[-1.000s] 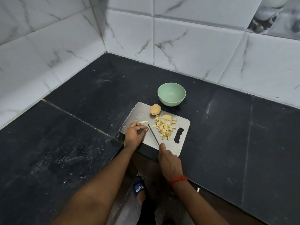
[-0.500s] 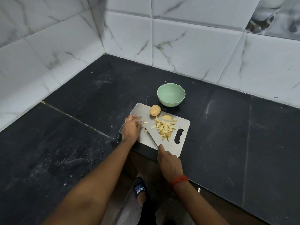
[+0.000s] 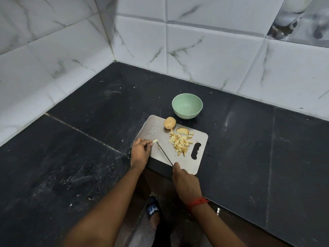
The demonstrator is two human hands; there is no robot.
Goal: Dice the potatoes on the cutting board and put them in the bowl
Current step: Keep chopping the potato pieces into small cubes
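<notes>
Potato strip lies at the cutting board's left edge, pinched by our left hand. Our right hand grips the knife, its tip beside the strip. Diced potato is heaped mid-board and the bowl stands beyond. We cannot read the sandal's lettering.

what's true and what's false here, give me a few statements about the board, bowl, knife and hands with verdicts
The green bowl holds diced potato. False: it is empty.
The right hand grips the knife. True.
A whole potato sits on the cutting board. True.
The left hand holds the whole potato. False: it holds a potato strip on the board.
The diced pile lies left of the knife. False: it lies right of it.
</notes>
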